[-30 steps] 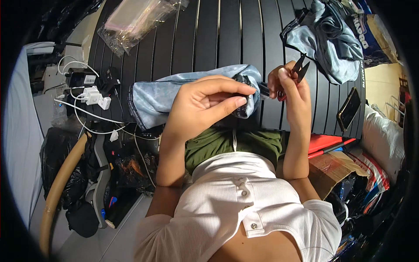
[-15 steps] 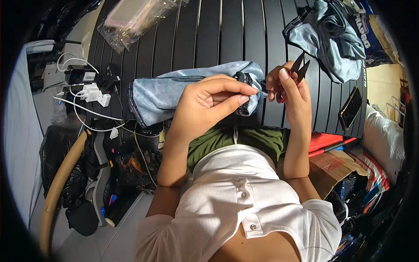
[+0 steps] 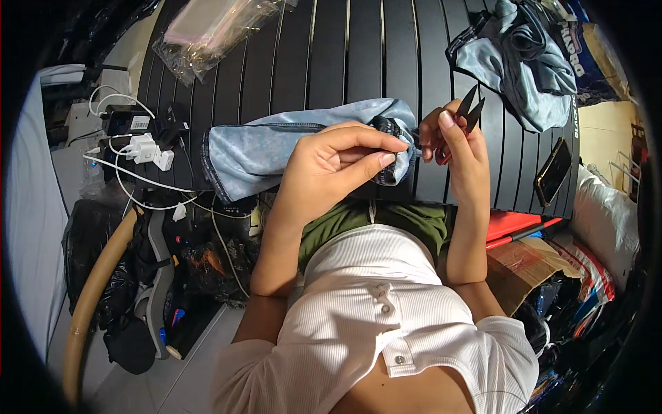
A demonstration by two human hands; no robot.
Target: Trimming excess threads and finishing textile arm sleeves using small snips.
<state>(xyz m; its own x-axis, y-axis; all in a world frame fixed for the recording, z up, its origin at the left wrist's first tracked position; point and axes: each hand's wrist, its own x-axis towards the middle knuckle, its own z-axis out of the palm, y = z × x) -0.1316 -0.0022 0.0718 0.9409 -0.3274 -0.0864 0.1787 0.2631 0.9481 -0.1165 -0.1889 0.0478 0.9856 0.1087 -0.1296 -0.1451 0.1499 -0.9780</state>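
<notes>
A light blue-grey cloth garment (image 3: pixel 252 152) with dark stitched seams lies across the near part of the slatted table, its right end bunched around a black hem. My left hand (image 3: pixel 334 162) is over that end, thumb and forefinger pinched at the dark hem; a fine thread there is too small to make out. Just right of it, my right hand (image 3: pixel 458 141) grips small scissors (image 3: pixel 470 114) with red handles. Their dark blades are spread and point up, away from the cloth. The fingertips of my right hand are close to the garment's right end.
The black slatted table (image 3: pixel 331 62) carries a pack of clear plastic bags (image 3: pixel 210 34), a heap of similar cloth (image 3: pixel 520 69) and a phone (image 3: pixel 554 171) at its right edge. White chargers and cables (image 3: pixel 143 148) crowd the left edge. A cardboard box (image 3: pixel 527 269) stands below right.
Both hands stay nearly in place, the left still pinching at the hem. The scissors in my right hand have tilted and shifted very slightly left.
</notes>
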